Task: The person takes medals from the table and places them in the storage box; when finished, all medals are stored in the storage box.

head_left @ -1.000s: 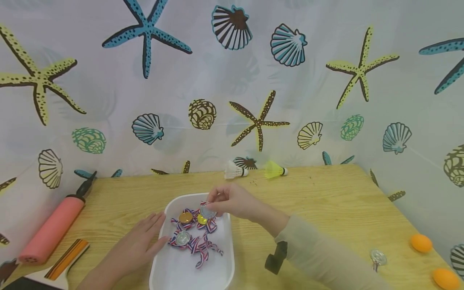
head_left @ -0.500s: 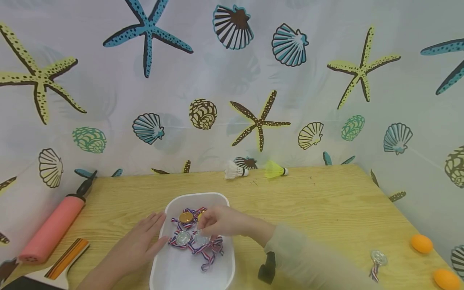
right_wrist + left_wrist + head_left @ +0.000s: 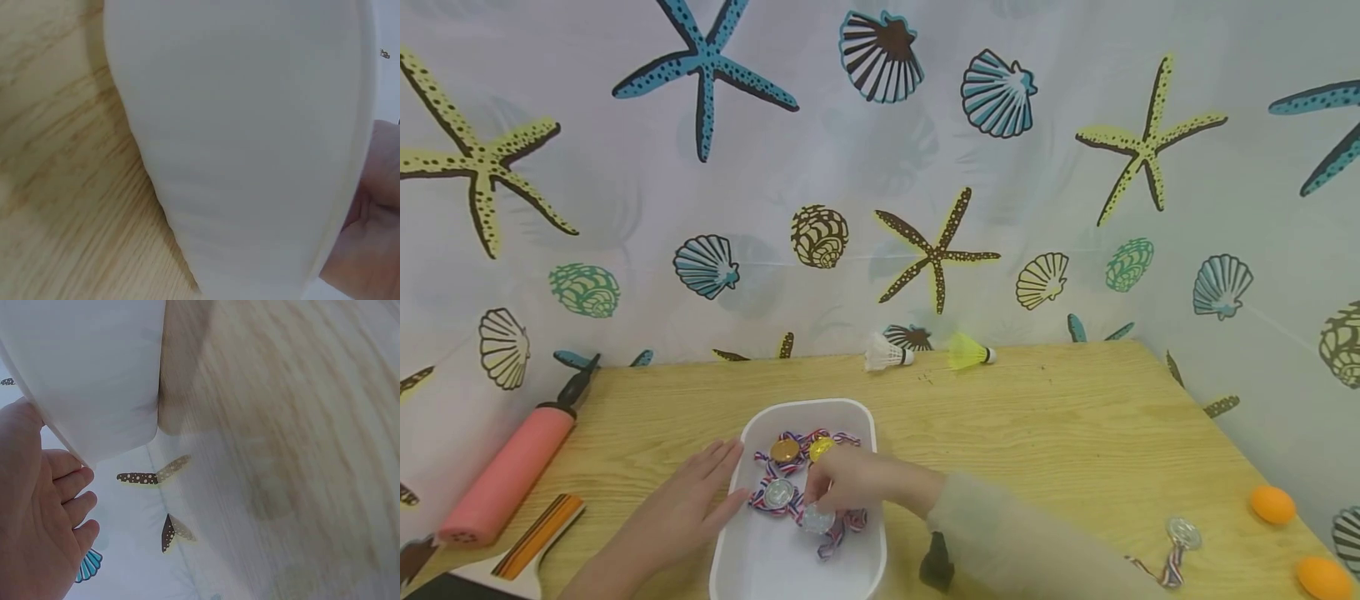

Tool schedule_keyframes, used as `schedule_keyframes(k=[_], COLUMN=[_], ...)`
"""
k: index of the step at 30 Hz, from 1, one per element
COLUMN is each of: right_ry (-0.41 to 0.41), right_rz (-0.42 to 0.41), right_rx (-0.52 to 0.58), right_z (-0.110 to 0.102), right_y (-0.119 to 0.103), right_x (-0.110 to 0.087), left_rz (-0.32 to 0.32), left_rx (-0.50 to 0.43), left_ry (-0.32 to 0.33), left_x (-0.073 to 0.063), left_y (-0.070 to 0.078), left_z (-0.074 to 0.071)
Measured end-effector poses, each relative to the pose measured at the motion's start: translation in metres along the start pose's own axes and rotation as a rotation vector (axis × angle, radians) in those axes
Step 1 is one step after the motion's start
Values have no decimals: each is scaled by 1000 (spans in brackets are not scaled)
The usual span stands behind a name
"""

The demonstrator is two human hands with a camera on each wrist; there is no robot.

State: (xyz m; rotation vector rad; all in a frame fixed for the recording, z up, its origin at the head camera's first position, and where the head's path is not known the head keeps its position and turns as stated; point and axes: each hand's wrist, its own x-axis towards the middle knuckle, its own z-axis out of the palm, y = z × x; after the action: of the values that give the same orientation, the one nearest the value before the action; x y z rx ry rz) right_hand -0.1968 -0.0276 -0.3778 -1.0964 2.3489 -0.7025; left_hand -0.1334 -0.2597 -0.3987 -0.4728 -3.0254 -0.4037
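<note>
In the head view, my right hand (image 3: 846, 479) reaches over the right side of a white plastic tub (image 3: 724, 550) and pinches a silver medal (image 3: 817, 518) low inside it. Striped ribbon lies bunched beside that medal. Another silver medal (image 3: 778, 493), a bronze-coloured medal (image 3: 785, 451) and a gold medal (image 3: 822, 448) lie on their ribbons towards the back of the tub. With fingers extended, my left hand (image 3: 681, 504) touches the tub's left rim. The left wrist view shows its thumb and fingertips against the rim. In the right wrist view, the tub's wall (image 3: 244, 150) partly hides my right hand.
At the right lie a silver medal (image 3: 1183, 532) with its ribbon and two orange balls (image 3: 1272, 504). A white shuttlecock (image 3: 887, 353) and a yellow one (image 3: 970, 352) lie along the back edge. Left are a pink hand pump (image 3: 508, 475) and a paddle (image 3: 538, 537).
My right hand has moved from the tub's back towards its front with the silver medal pinched. More of the right-hand medal's ribbon shows past the sleeve. My left hand stays put.
</note>
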Motion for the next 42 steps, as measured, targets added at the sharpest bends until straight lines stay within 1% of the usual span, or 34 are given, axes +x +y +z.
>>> schedule_keyframes(k=[3,7,13,16,21,27,30,34,39,42], right_ry=[3,19,87,114,167,236,236,235,220,212], right_rz=[8,26,12,15,7,-11,-24,-23,6,8], right_rx=[-58,-102,-236,-276,-375,-407,-457,-523,-551,-563], right_z=[2,3,3,1,0,-1,0,2,4,5], right_y=[0,2,5,6,9,15,17,18,15,14], right_x=[3,8,16,19,24,29,32,34,33,32], left_rz=[-2,-1,5,-1,-12,-22,-18,-19,-25,-24], left_rx=[0,-2,-1,-1,1,-3,-2,1,3,4], left_ry=[-9,-9,0,-4,-17,-30,-23,-23,-26,-25], left_x=[0,0,0,-1,0,0,0,0,-1,-1], left_y=[0,0,0,0,1,2,1,1,1,1], left_z=[0,-1,-1,-1,-2,-2,-2,-1,-1,-1])
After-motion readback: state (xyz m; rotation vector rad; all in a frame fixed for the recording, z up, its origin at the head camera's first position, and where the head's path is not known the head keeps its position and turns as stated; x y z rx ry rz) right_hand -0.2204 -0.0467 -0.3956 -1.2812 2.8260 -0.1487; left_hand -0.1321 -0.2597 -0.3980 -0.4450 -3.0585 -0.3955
